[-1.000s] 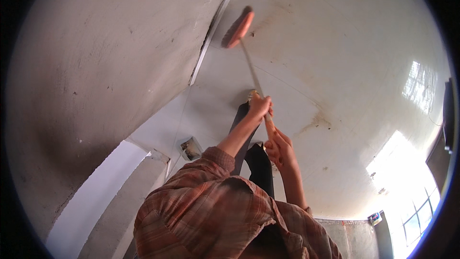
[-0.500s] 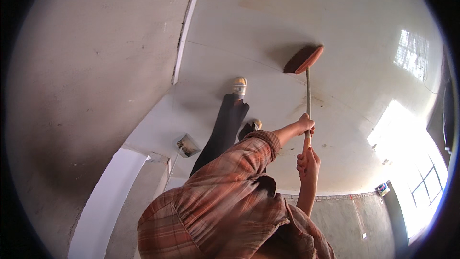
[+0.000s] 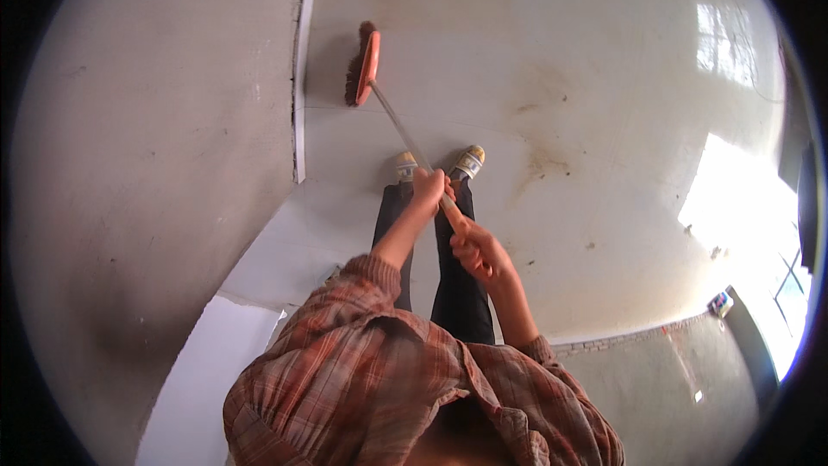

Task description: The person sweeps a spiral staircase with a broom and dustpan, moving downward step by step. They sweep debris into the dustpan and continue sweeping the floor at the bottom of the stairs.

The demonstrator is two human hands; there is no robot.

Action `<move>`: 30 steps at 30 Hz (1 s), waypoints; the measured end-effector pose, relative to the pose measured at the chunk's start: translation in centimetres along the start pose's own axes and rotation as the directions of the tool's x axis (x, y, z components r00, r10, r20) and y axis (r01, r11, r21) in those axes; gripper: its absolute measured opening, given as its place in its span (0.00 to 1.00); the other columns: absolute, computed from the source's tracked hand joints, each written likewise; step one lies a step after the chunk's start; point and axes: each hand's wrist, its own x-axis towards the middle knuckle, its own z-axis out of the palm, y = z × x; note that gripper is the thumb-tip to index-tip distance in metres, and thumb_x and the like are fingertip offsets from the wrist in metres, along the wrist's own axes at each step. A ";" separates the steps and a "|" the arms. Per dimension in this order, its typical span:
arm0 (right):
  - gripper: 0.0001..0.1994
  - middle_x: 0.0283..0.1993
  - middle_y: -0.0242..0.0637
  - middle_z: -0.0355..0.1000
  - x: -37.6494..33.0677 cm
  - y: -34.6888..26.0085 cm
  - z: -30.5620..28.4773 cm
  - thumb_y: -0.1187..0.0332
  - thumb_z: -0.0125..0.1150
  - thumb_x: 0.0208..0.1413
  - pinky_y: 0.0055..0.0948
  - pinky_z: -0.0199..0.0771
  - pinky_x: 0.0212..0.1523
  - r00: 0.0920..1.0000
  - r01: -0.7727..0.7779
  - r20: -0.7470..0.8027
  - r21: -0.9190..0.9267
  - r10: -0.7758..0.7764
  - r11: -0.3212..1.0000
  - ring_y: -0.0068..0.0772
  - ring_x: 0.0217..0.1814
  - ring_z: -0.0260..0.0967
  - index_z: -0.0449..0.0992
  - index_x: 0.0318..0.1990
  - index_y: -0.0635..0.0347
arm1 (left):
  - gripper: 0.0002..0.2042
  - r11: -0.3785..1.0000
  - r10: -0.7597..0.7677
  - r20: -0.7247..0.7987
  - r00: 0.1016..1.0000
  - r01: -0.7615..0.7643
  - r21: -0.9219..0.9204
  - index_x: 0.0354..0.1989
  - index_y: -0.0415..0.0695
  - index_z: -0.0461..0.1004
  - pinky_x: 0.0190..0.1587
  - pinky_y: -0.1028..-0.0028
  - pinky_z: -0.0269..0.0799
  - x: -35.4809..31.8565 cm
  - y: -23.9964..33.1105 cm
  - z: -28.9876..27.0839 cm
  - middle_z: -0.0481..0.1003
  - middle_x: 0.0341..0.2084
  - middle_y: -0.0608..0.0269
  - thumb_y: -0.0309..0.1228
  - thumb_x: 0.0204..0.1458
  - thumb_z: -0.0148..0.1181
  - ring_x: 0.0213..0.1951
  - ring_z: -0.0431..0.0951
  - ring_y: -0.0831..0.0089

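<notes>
A broom [image 3: 369, 69] with an orange head and dark bristles reaches out ahead of me to the left, its head near the foot of the left wall. Wrapped round the pale handle in front of my legs is my left hand [image 3: 429, 187]. Lower down, my right hand [image 3: 480, 252] grips the orange end of the handle. Both hands are closed on the same stick. The bristles face the wall, and a small gap shows between them and the white skirting [image 3: 301, 78].
Smooth pale floor [image 3: 431, 0] spreads ahead and right, with brownish dirt [image 3: 543, 160] and dark specks on it. A bare grey wall [image 3: 164, 121] stands at left. Bright window light falls at right, near a small colourful object [image 3: 720, 304]. My shoes [image 3: 471, 160] are below the broom.
The broom head has swung from the right across to the left wall. Both hands have moved left with the handle, and my feet now stand side by side.
</notes>
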 end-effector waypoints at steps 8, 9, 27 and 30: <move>0.05 0.21 0.28 0.56 -2.8 -7.6 -7.0 0.67 0.47 0.57 0.07 0.43 0.04 0.981 0.136 -0.162 0.219 -0.102 0.966 0.08 0.12 0.46 0.60 0.37 0.55 | 0.02 0.909 -0.083 0.210 0.974 -0.012 0.417 0.18 0.30 0.68 0.15 0.68 0.69 4.5 -2.0 14.1 0.71 0.14 0.49 0.18 0.35 0.51 0.13 0.72 0.63; 0.05 0.21 0.28 0.56 -4.1 -8.6 -7.3 0.67 0.47 0.58 0.07 0.43 0.05 0.966 0.183 -0.217 0.182 -0.142 0.966 0.08 0.12 0.46 0.60 0.37 0.55 | 0.03 0.973 -0.090 0.215 0.972 0.040 0.226 0.20 0.31 0.66 0.16 0.68 0.68 4.1 -2.4 16.8 0.69 0.14 0.51 0.19 0.37 0.50 0.14 0.71 0.65; 0.09 0.22 0.28 0.58 9.7 -21.5 12.2 0.63 0.49 0.55 0.06 0.47 0.07 0.922 -0.365 0.007 -0.320 0.388 0.874 0.10 0.14 0.51 0.62 0.37 0.57 | 0.02 0.758 -0.069 -0.176 0.982 -0.063 -0.649 0.21 0.36 0.60 0.14 0.68 0.64 9.2 16.1 2.6 0.62 0.12 0.61 0.17 0.42 0.42 0.11 0.63 0.71; 0.08 0.21 0.29 0.57 14.7 -24.5 16.8 0.65 0.50 0.56 0.05 0.47 0.05 0.894 -0.438 0.023 -0.164 0.447 0.884 0.08 0.13 0.48 0.60 0.36 0.57 | 0.03 0.751 0.012 -0.195 0.981 -0.137 -0.646 0.21 0.36 0.58 0.15 0.68 0.64 13.6 21.1 1.4 0.62 0.13 0.60 0.16 0.42 0.40 0.13 0.64 0.71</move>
